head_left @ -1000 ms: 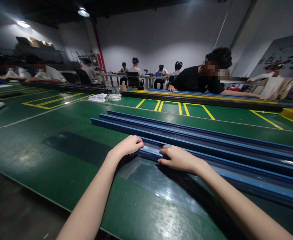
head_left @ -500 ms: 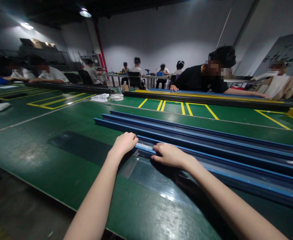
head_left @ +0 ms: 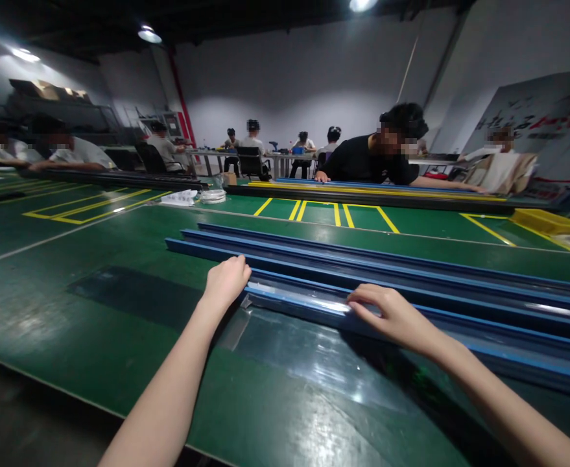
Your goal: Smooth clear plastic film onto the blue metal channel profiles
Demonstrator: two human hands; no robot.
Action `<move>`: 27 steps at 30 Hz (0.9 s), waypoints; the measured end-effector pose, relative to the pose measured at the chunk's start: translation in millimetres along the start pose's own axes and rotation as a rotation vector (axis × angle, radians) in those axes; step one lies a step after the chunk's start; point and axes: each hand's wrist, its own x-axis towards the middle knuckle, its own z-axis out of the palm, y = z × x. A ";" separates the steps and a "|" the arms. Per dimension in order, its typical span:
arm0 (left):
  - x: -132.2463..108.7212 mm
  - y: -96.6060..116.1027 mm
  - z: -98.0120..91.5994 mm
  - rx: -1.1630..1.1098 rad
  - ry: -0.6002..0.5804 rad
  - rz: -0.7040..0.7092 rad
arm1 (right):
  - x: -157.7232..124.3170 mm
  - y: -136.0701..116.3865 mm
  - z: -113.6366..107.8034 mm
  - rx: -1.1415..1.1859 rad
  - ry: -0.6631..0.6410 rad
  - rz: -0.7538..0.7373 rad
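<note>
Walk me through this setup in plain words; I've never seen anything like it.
There is no machine here: a person is working with two bare hands. The view comes from one camera worn on that person's head, looking forward and down, so the forearms reach in from the bottom.

On the green table lies a near blue rail, with more blue rails behind it. A clear, shiny sheet lies in front.

The left hand is at the rail's left end; its fingertips are mostly hidden, so its grip is unclear. The right hand has its fingers at the rail's channel; whether they pinch anything, I cannot tell.

Across the table, a co-worker in black leans over other long strips.
</note>
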 end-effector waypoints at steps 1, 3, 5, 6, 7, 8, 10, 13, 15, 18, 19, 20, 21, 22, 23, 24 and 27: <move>-0.6 3.8 1.7 0.034 0.069 0.013 | -12.0 11.5 -3.9 -0.038 0.055 0.024; -2.2 12.3 5.8 0.085 0.199 0.067 | -36.2 35.8 -10.4 -0.119 0.172 0.068; -3.6 20.6 10.5 0.060 0.258 0.150 | -60.1 59.7 -15.4 -0.201 0.217 0.113; -4.0 24.0 13.0 0.022 0.251 0.200 | -71.8 71.2 -17.7 -0.243 0.230 0.144; -4.0 26.6 15.5 -0.022 0.225 0.247 | -83.1 82.1 -20.1 -0.280 0.245 0.188; -3.7 28.3 17.8 -0.066 0.186 0.287 | -94.0 92.5 -22.6 -0.310 0.251 0.223; -2.1 29.2 21.7 -0.116 0.116 0.321 | -114.5 112.2 -28.2 -0.344 0.249 0.284; 0.1 27.1 25.0 -0.139 0.107 0.290 | -141.6 139.2 -36.4 -0.353 0.236 0.367; 0.3 25.6 25.7 -0.129 0.111 0.279 | -156.1 153.8 -39.6 -0.365 0.222 0.427; -0.1 23.8 25.0 -0.102 0.114 0.274 | -169.1 164.7 -38.7 -0.446 0.206 0.440; 0.2 23.8 24.1 -0.086 0.114 0.283 | -170.7 164.9 -37.2 -0.501 0.221 0.436; 0.8 24.5 22.8 -0.063 0.110 0.297 | -170.9 163.7 -35.5 -0.559 0.232 0.435; 1.7 26.5 21.1 -0.029 0.099 0.316 | -170.1 161.4 -33.7 -0.612 0.234 0.431; 2.6 30.3 18.9 0.012 0.080 0.342 | -168.6 158.4 -32.2 -0.656 0.237 0.435; 3.4 36.5 16.4 0.054 0.059 0.374 | -166.8 155.1 -31.2 -0.684 0.243 0.446; 3.7 45.5 13.6 0.091 0.036 0.407 | -164.8 151.7 -30.7 -0.700 0.247 0.456; 0.0 90.7 4.5 0.082 0.013 0.531 | -160.1 142.8 -32.0 -0.705 0.231 0.484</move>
